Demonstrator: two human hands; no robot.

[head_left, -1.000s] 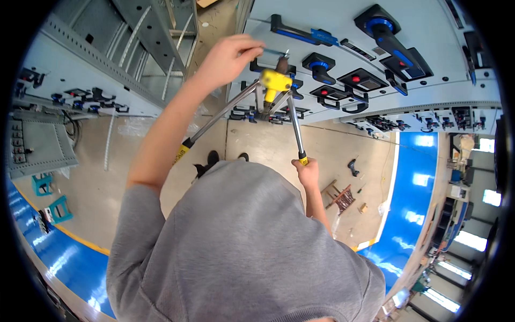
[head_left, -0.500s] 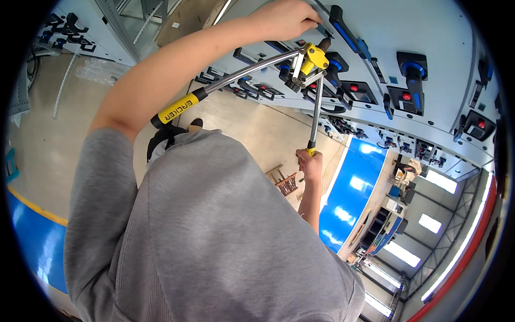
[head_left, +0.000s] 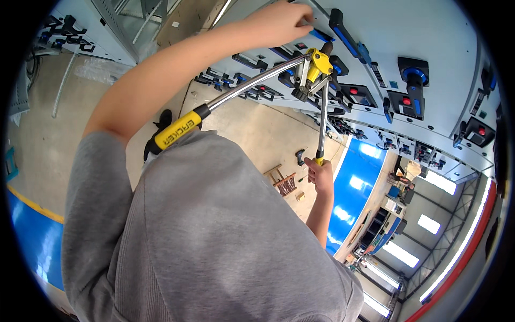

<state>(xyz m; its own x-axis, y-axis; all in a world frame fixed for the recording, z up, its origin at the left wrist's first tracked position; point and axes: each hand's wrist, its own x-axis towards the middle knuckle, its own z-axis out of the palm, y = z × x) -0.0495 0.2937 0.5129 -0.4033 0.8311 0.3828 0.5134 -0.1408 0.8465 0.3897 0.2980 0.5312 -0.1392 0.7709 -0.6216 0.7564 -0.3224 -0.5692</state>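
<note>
Head view: a light-grey cabinet front (head_left: 440, 32) spreads to the right of the left grip (head_left: 279, 26) and ahead of the right grip (head_left: 322, 176), with tan floor (head_left: 263, 123) between the two. A glossy blue floor strip (head_left: 346, 206) runs just past the right grip's far side. The long-handled tool (head_left: 319, 63) has its yellow head near the left grip, to the right of and below its fingers, nose toward the cabinet; one lever comes down to the right grip, which is closed around its end, while the other lever slants down beneath the left forearm, unheld. A wooden stool (head_left: 281, 182) sits left of the right grip, slightly below it. The left grip has bent fingers; whether they pinch anything, I cannot tell. A dark power drill (head_left: 300, 157) lies on the floor just left of the right grip
</note>
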